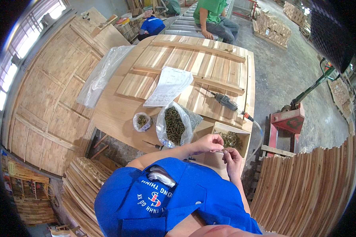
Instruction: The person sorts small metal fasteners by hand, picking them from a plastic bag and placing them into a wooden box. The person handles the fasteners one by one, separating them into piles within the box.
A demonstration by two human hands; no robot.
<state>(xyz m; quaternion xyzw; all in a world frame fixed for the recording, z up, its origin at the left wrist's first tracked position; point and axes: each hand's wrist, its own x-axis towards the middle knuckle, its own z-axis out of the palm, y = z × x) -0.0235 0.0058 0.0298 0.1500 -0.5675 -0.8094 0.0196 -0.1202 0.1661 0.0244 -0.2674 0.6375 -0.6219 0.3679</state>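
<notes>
At the far left, bright windows [25, 35] run above a large wooden panel [47, 89], with a pile of boards [77, 185] at the near left. Next to the right, a clear plastic sheet [105, 73] hangs over the edge of a wooden table [110, 112]. Beyond it, a person in blue [153, 25] is low down near a roller conveyor [182, 25]. On the table stand a small bag of screws [141, 121] and, just to its right, a bigger open bag of screws [173, 124]; a printed paper [170, 85] lies behind them on a slatted panel [186, 59]. Farther off, a person in green [210, 14] sits by the rollers. At the near edge, the left hand [209, 144] has its thumb and fingers pinched narrow on a small piece [220, 151], too tiny to identify. The piece is between both hands, just in front of an open box [247, 140] of loose screws [231, 139]. The right hand [233, 158] is curled, its fingertips closed on the same piece. A power driver [225, 101] lies behind the box on the slatted panel, joined to a hose [260, 130]. Rightmost are a red pallet jack [287, 120] and, nearer, a long stack of boards [304, 189].
</notes>
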